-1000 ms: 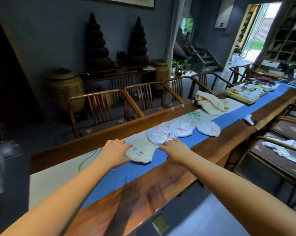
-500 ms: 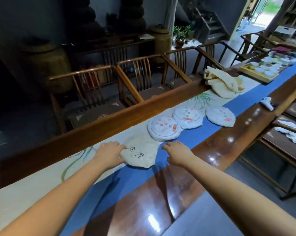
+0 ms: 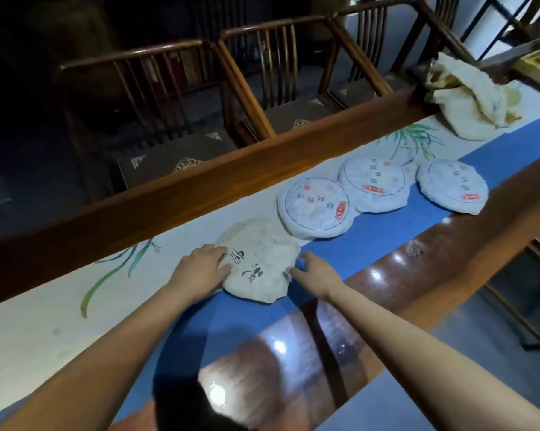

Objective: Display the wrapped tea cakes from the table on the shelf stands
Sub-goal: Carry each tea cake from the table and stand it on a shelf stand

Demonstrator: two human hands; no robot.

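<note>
A cream paper-wrapped tea cake (image 3: 259, 262) with black calligraphy lies flat on the table runner (image 3: 44, 331), nearest to me. My left hand (image 3: 200, 269) presses against its left edge with the fingers over the rim. My right hand (image 3: 312, 272) touches its right edge with curled fingertips. The cake sits between both hands and still rests on the runner. Beyond it, three white wrapped tea cakes with red seals lie in a row: first (image 3: 315, 206), second (image 3: 374, 183), third (image 3: 452, 186). No shelf or stand is in view.
The long glossy wooden table (image 3: 418, 275) has a raised far edge (image 3: 200, 194). Wooden armchairs (image 3: 175, 98) stand behind it. A crumpled cream cloth (image 3: 467, 98) lies at the far right of the runner. Part of another chair (image 3: 539, 256) shows at the right.
My head has tilted down toward the table. Both hands have closed in from either side onto the cream tea cake's edges.
</note>
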